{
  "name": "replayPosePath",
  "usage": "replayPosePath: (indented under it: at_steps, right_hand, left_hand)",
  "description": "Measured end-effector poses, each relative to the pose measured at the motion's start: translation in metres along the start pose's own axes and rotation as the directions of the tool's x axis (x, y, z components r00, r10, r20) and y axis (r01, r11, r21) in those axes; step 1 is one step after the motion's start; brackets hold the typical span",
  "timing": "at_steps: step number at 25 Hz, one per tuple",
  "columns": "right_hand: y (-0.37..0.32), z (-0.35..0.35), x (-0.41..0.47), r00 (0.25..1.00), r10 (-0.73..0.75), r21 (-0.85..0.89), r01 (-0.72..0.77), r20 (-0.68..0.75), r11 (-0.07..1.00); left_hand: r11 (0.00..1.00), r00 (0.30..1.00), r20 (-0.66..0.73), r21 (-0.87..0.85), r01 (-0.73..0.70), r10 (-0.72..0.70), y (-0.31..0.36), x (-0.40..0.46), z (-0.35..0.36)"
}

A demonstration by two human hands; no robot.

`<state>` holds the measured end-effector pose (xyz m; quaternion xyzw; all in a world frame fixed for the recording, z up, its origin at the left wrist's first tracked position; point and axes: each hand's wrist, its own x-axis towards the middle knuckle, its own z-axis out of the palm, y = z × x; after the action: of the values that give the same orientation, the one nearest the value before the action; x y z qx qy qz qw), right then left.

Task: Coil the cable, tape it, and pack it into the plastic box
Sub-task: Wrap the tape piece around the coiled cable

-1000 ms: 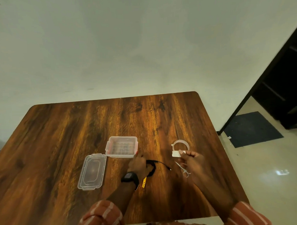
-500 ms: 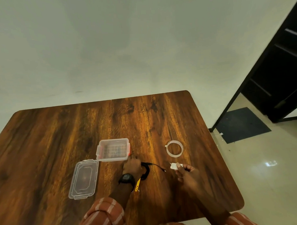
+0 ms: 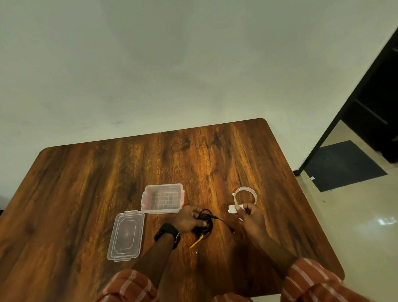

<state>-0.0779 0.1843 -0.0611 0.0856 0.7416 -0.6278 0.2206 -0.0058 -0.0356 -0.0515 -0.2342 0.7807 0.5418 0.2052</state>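
My left hand [image 3: 188,220] pins a coiled black cable [image 3: 205,223] against the wooden table [image 3: 82,188]; a loose end trails right and a yellow tip pokes out below the coil. A short white piece of tape [image 3: 232,209] is pinched in my right hand [image 3: 252,216], to the right of the coil. The clear tape roll [image 3: 244,195] lies flat just beyond that hand. An open clear plastic box [image 3: 163,198] with red clips stands just beyond my left hand. Its lid [image 3: 126,234] lies flat to the left.
The table's right edge runs close to the tape roll, with a tiled floor and a dark mat [image 3: 343,164] beyond it. A dark doorway [image 3: 383,103] is at the far right. The scissors seen earlier are hidden.
My right hand pulled a cut piece of tape away from the roll and moved it toward the coil. The scissors are no longer visible under it. My left hand stayed on the cable.
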Motion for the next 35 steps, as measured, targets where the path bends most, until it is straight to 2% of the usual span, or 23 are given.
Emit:
replayPosePath:
  at_steps: [4,7,9,11,14,16,18,19,20,21,23,25,27,29,31,33,35]
  right_hand:
    - [-0.005,0.018,0.015,0.998,-0.01,-0.024,0.012,0.062,1.0]
    - [-0.003,0.028,0.016,0.984,0.106,0.121,-0.124,0.144,0.985]
    - [-0.002,0.033,0.012,0.958,0.185,0.246,-0.239,0.22,0.939]
    - [-0.001,0.039,0.002,0.9,0.258,0.328,-0.376,0.352,0.866]
    - [0.003,0.042,-0.018,0.779,0.354,0.442,-0.598,0.518,0.669]
    - [0.002,0.041,-0.03,0.74,0.37,0.51,-0.662,0.562,0.549]
    - [-0.007,0.037,-0.038,0.727,0.362,0.53,-0.679,0.584,0.507]
    - [-0.013,0.035,-0.039,0.725,0.356,0.527,-0.68,0.59,0.51]
    - [-0.021,0.032,-0.041,0.72,0.347,0.516,-0.681,0.601,0.52]
    - [-0.028,0.03,-0.044,0.716,0.334,0.5,-0.679,0.613,0.538]
    - [-0.037,0.027,-0.05,0.724,0.331,0.457,-0.657,0.606,0.6]
    - [-0.04,0.025,-0.055,0.744,0.354,0.42,-0.631,0.567,0.652]
    - [-0.041,0.025,-0.059,0.774,0.354,0.419,-0.597,0.525,0.684]
    - [-0.045,0.025,-0.064,0.812,0.318,0.414,-0.537,0.489,0.735]
    - [-0.045,0.026,-0.064,0.903,0.231,0.38,-0.369,0.363,0.848]
    - [-0.05,0.025,-0.063,0.989,0.068,0.338,-0.109,0.13,0.935]
    - [-0.066,0.021,-0.058,0.987,-0.143,0.211,0.156,-0.074,0.965]
  left_hand:
    - [0.992,0.992,0.056,0.052,-0.114,0.111,0.003,-0.005,0.001]
    - [0.985,0.98,0.125,0.063,-0.163,0.155,0.012,-0.014,-0.003]
    - [0.984,0.972,0.159,-0.046,-0.171,0.176,0.019,-0.022,-0.005]
    - [0.976,0.974,0.13,-0.145,-0.165,0.184,0.025,-0.03,-0.008]
    - [0.964,0.982,-0.035,-0.189,-0.186,0.183,0.028,-0.034,-0.009]
    - [0.896,0.988,-0.104,-0.419,-0.149,0.116,0.029,-0.04,-0.006]
    - [0.708,0.996,-0.031,-0.702,-0.084,0.087,0.03,-0.05,0.001]
    - [0.649,0.993,0.025,-0.759,-0.054,0.112,0.03,-0.055,0.005]
    - [0.657,0.988,0.071,-0.753,-0.036,0.135,0.03,-0.061,0.007]
    - [0.718,0.984,0.094,-0.694,-0.042,0.149,0.031,-0.066,0.01]
    - [0.881,0.987,0.053,-0.46,-0.11,0.15,0.037,-0.076,0.012]
    - [0.965,0.977,-0.108,-0.173,-0.199,0.182,0.045,-0.083,0.013]
    - [0.957,0.927,-0.246,0.014,-0.288,0.283,0.051,-0.093,0.015]
    - [0.927,0.874,-0.317,0.062,-0.37,0.369,0.054,-0.101,0.017]
    - [0.897,0.835,-0.335,0.094,-0.431,0.436,0.058,-0.106,0.015]
    - [0.873,0.814,-0.319,0.133,-0.469,0.486,0.066,-0.11,0.009]
    - [0.852,0.799,-0.297,0.152,-0.501,0.523,0.076,-0.114,0.002]
